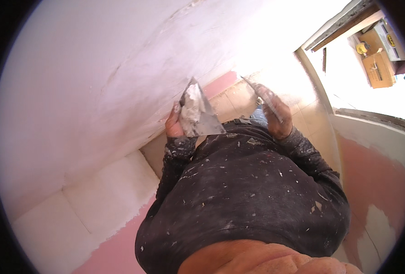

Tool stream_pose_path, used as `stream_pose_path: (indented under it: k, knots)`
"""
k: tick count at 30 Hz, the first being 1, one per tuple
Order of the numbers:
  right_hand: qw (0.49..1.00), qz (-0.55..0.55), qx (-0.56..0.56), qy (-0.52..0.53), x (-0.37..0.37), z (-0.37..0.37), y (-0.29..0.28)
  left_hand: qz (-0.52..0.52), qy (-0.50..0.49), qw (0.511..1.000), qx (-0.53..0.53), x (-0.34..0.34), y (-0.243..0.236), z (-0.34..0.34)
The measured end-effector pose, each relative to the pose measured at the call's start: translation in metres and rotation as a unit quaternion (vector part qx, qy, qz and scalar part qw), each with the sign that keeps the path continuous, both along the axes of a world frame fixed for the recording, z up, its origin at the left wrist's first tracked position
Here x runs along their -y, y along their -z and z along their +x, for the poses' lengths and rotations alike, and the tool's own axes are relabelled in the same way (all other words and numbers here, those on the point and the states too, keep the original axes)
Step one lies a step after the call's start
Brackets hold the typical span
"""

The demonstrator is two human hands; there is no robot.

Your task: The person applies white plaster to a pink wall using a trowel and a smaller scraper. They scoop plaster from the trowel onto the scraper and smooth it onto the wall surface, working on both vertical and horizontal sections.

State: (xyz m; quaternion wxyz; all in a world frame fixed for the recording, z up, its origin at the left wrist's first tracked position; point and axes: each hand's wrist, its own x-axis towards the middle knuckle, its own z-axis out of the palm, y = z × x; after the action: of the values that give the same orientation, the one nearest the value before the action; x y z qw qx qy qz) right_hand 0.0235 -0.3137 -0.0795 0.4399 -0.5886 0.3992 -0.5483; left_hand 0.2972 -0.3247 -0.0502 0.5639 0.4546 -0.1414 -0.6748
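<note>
Just past the dark shirt point(252, 196) on its left, the left hand point(174, 122), fingers partly hidden, grips a metal plate point(210, 125) bearing white paste point(192, 108); past the shirt's right, the right hand point(283, 114) curls its fingers round a thin blade point(269, 104).

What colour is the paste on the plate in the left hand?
The paste is white, best seen in the head view.

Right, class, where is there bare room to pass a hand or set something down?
A hand could probably pass between the putty-laden plate in the left hand and the scraper in the right hand. Tiled floor shows bare between the right hand and the frame, partly lost in glare. Boxes crowd the space beyond the frame.
</note>
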Motion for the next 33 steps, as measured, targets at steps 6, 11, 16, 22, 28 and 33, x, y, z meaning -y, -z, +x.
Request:
stream_pose_path:
  k: [6, 11, 16, 22, 28, 33]
  knots:
    - [0.956, -0.164, -0.183, -0.161, 0.021, -0.001, -0.022, -0.004, 0.080, 0.973, -0.215, 0.011, 0.018, -0.061]
    - [0.906, -0.138, -0.360, -0.173, 0.042, -0.030, 0.026, -0.041, 0.028, 0.975, -0.218, 0.016, 0.018, -0.068]
    - [0.919, -0.015, -0.292, -0.265, 0.082, -0.093, 0.044, -0.088, -0.049, 0.995, -0.001, 0.015, 0.018, -0.073]
    - [0.823, -0.326, -0.387, -0.258, 0.135, -0.112, -0.047, -0.184, 0.089, 0.905, 0.373, 0.016, 0.016, -0.075]
    - [0.753, -0.415, -0.436, -0.265, 0.126, -0.088, -0.086, -0.087, 0.133, 0.947, 0.279, 0.029, 0.004, -0.084]
    - [0.727, -0.350, -0.515, -0.290, 0.113, -0.077, -0.087, -0.096, 0.204, 0.972, -0.067, 0.055, 0.006, -0.092]
